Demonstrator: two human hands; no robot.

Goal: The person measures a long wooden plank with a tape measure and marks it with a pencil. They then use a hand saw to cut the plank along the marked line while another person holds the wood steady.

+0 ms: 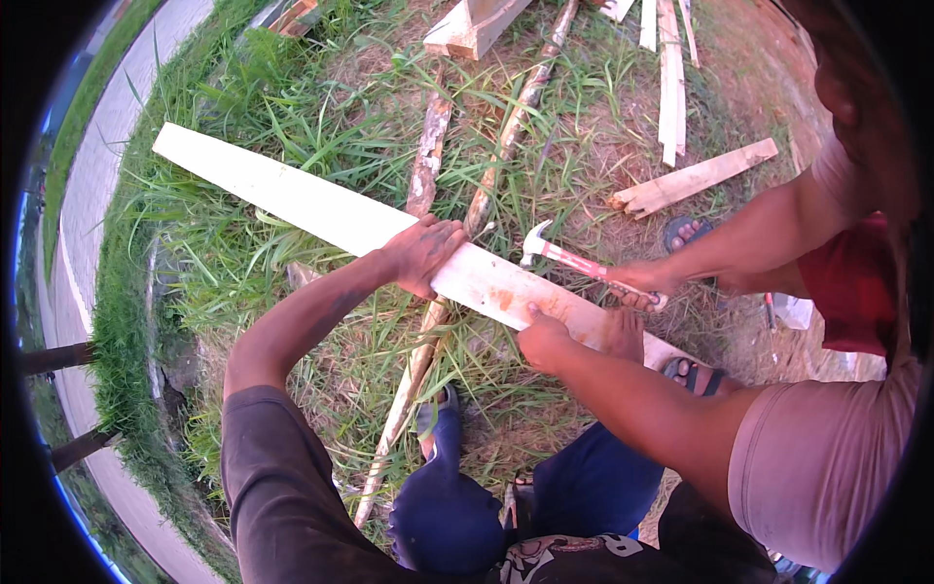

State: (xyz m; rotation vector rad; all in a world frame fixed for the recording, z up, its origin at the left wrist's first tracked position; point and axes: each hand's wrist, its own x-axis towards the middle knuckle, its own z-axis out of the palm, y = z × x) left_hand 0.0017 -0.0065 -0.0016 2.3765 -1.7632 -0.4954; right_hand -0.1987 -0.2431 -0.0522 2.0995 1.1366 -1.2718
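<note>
Dark sleeve cloth [277, 467] is seen nearest the camera at lower left, and from it the left forearm is stretched to a long, pale plank [311, 209]. By the left hand [428, 255] the plank is clasped near its middle, the fingers being bent across its upper face. The right hand [623, 336] seems to be laid on the plank's right part; its arm is covered by a co-worker's arm, and how far it is closed cannot be told. Just left of it, the plank's near edge is held by the co-worker's left hand [547, 343], with the thumb placed on top, beside orange-brown stains. By the co-worker's right hand [640, 282], a claw hammer [576, 261] with a reddish handle is gripped, its head held near the plank's far edge.

The plank is slanted from upper left to lower right, across a long, thin pole [501, 156] and near a bark-covered piece [428, 161]. Farther off, a short board [696, 180] with a splintered end, narrow strips [671, 92] and a thick beam [477, 27] are strewn over grass [321, 107] and bare soil. At far left, the grass is bordered by a paved path [92, 185].
</note>
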